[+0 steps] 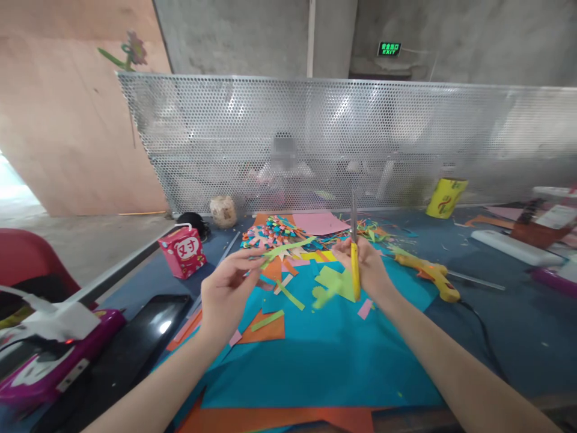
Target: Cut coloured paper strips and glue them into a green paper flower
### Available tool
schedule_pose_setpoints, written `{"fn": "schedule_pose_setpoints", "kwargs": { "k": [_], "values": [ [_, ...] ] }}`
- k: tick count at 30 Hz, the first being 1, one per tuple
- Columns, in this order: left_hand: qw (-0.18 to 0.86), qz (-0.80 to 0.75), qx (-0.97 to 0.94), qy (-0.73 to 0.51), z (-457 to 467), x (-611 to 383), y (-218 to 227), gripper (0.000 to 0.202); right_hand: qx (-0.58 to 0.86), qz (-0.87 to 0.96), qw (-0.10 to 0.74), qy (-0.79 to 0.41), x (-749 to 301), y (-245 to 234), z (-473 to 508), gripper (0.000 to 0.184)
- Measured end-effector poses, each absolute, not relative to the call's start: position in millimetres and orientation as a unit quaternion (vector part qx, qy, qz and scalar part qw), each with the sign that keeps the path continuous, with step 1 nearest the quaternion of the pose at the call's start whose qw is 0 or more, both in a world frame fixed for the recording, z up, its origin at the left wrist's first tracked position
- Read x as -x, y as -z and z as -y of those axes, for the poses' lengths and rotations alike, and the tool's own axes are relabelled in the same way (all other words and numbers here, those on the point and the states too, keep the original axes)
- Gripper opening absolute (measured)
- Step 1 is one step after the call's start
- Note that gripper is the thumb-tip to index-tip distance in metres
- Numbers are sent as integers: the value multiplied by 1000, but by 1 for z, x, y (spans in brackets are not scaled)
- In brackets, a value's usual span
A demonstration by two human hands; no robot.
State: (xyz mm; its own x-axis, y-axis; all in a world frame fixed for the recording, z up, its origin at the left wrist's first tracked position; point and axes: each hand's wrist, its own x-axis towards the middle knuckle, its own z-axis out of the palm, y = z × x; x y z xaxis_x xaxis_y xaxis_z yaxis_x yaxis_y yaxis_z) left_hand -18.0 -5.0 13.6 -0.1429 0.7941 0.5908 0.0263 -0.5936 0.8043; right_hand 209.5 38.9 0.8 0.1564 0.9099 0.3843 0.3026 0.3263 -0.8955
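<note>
Blue paper sheet (324,373), left hand (229,285), right hand (367,267), yellow-handled scissors (354,258), green strip (292,245).
Right hand: gripping scissors, blades pointing away. Left hand: pinching strip, which lies left of the scissors, apart, long axis running rightward toward them. Held end hidden by fingers; blade gap indistinct.

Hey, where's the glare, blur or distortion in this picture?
Head view: a glare spot on the black panel, bright streaks on the mesh; a green scrap beside the scissors is smeared, probably by motion; the edges look stretched, wide-angle style.
</note>
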Motion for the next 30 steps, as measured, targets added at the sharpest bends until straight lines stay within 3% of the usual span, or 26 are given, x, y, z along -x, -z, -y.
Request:
{"fn": "schedule_pose_setpoints", "kwargs": {
  "k": [7, 19, 21, 25, 27, 30],
  "values": [
    [162, -295, -790, -513, 13, 14, -9, 15, 405, 602, 499, -474, -185, -6, -18, 31],
    [227, -281, -864, -350, 14, 6, 0, 20, 410, 569, 564, -436, -193, 2, -31, 26],
    [197, -315, -858, -355, 15, 7, 0, 24, 378, 542, 595, -457, -194, -2, -30, 26],
    [94, -281, -904, -309, 21, 4, -7, 13, 319, 464, 659, -498, -201, -9, -35, 30],
    [79, -219, -944, -234, 27, -2, -12, 21, 311, 450, 674, -497, -206, -11, -40, 33],
    [98, -132, -978, -129, 35, -20, -15, 51, 302, 431, 687, -501, -213, -10, -47, 34]
  ]
}}
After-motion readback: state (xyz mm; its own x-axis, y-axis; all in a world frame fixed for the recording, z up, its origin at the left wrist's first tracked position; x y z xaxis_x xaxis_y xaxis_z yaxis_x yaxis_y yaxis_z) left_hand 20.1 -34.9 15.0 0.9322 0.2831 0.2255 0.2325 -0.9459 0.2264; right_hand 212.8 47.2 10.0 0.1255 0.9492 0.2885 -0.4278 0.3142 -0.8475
